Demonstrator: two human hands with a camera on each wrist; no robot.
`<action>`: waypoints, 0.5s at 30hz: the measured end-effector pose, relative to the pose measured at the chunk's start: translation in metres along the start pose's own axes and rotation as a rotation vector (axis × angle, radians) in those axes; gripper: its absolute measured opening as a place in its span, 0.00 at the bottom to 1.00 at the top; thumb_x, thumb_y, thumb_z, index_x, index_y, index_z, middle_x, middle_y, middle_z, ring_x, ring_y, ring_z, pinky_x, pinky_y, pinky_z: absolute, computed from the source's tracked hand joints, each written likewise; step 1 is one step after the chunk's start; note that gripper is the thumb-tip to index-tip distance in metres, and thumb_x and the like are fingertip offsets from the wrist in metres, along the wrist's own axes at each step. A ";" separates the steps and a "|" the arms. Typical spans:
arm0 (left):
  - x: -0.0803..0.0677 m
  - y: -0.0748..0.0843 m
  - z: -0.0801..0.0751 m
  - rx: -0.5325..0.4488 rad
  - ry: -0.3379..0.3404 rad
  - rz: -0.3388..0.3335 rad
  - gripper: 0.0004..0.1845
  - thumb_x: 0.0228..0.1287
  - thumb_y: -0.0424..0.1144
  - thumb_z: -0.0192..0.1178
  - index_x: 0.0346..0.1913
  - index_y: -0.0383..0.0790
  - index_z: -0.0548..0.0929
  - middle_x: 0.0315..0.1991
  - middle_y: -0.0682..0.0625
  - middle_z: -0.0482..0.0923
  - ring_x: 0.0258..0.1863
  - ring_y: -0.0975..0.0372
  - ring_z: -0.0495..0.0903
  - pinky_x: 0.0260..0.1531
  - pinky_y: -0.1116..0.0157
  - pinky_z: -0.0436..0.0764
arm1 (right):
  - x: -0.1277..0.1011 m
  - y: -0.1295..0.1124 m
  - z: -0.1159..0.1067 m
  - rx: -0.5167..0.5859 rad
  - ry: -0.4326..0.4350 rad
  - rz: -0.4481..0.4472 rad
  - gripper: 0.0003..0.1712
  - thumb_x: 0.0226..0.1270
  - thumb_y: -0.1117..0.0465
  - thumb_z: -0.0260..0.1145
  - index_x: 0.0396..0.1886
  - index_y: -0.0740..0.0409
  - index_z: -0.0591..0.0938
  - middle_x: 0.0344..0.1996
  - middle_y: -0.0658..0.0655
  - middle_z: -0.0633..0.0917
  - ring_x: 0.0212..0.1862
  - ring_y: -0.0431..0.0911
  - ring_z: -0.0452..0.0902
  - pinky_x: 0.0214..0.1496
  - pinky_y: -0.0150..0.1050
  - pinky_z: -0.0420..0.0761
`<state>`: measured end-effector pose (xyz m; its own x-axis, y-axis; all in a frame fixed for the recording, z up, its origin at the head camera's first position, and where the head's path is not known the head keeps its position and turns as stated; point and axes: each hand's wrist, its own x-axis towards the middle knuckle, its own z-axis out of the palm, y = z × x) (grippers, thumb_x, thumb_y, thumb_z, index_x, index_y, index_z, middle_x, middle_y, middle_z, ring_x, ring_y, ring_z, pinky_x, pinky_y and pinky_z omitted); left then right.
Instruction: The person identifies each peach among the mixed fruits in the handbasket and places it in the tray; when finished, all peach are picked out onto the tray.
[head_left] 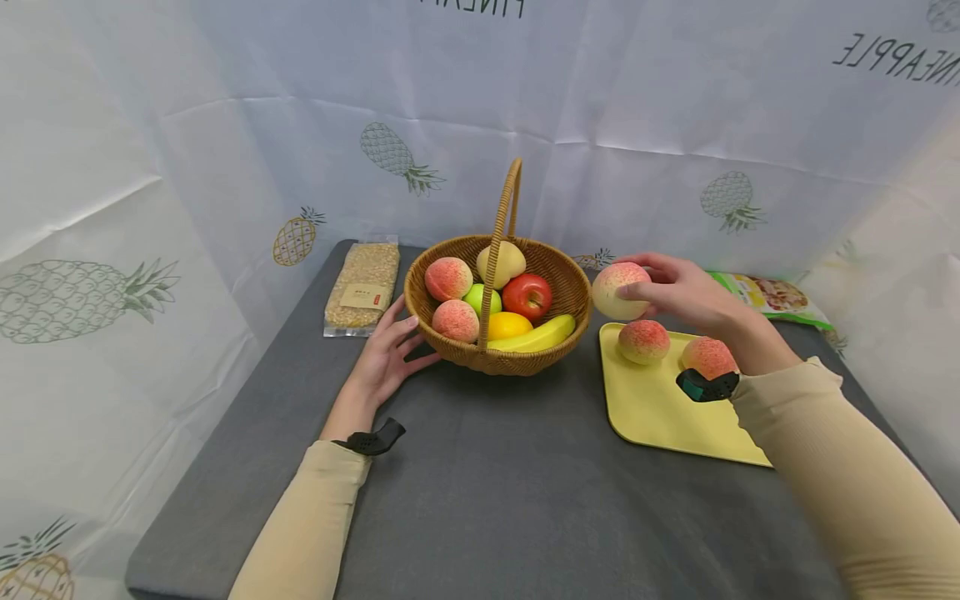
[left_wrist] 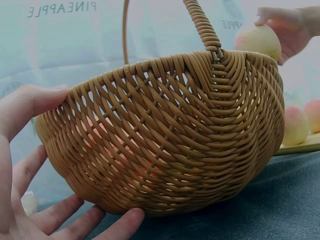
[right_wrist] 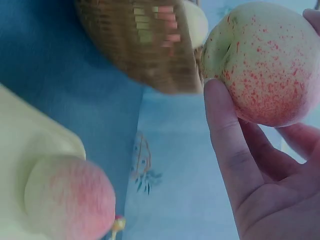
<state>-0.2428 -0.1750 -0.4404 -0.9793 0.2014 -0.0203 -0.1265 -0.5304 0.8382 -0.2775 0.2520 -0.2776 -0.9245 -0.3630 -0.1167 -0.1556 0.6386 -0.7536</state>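
Observation:
A wicker basket [head_left: 517,362] with a tall handle stands at the back middle of the table, holding several fruits. Inside are peaches [head_left: 448,278], a red apple [head_left: 527,296], a green fruit [head_left: 480,297], an orange fruit [head_left: 509,326] and a banana [head_left: 536,336]. My left hand [head_left: 386,354] holds the basket's left side, thumb on the rim and fingers spread low along the weave. Right of the basket, my right hand [head_left: 675,292] grips a pale peach with red speckles [right_wrist: 270,65] between thumb and fingers, above the yellow tray [head_left: 660,417].
On the tray lie two more peaches, one near its back left corner [head_left: 643,342] and one [head_left: 708,357] partly behind my right wrist. A clear bag of grains [head_left: 363,283] lies left of the basket. A green and white packet [head_left: 772,298] lies at the back right, before a pineapple-print curtain [head_left: 637,108].

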 end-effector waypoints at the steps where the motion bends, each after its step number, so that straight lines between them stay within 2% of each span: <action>1: 0.000 0.000 0.000 0.001 -0.001 0.001 0.39 0.76 0.41 0.55 0.83 0.61 0.50 0.79 0.44 0.54 0.74 0.47 0.61 0.65 0.38 0.69 | -0.003 0.003 -0.003 -0.012 0.006 0.003 0.31 0.75 0.44 0.64 0.72 0.47 0.72 0.55 0.58 0.81 0.49 0.53 0.80 0.51 0.43 0.82; 7: 0.000 -0.001 0.000 -0.004 -0.008 0.002 0.39 0.77 0.40 0.55 0.83 0.60 0.51 0.79 0.44 0.54 0.75 0.47 0.60 0.65 0.38 0.68 | -0.018 0.021 -0.019 -0.088 0.047 0.055 0.34 0.76 0.40 0.62 0.76 0.47 0.69 0.55 0.57 0.81 0.46 0.52 0.81 0.50 0.41 0.81; 15: 0.000 0.000 0.000 -0.005 0.004 -0.005 0.39 0.76 0.41 0.55 0.83 0.61 0.50 0.80 0.45 0.53 0.75 0.47 0.60 0.66 0.38 0.67 | -0.029 0.042 -0.033 -0.077 0.100 0.114 0.37 0.74 0.37 0.62 0.73 0.53 0.70 0.55 0.58 0.81 0.49 0.48 0.81 0.49 0.39 0.83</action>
<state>-0.2426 -0.1747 -0.4405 -0.9793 0.2008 -0.0262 -0.1317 -0.5333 0.8356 -0.2683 0.3119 -0.2850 -0.9671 -0.2186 -0.1304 -0.0708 0.7232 -0.6870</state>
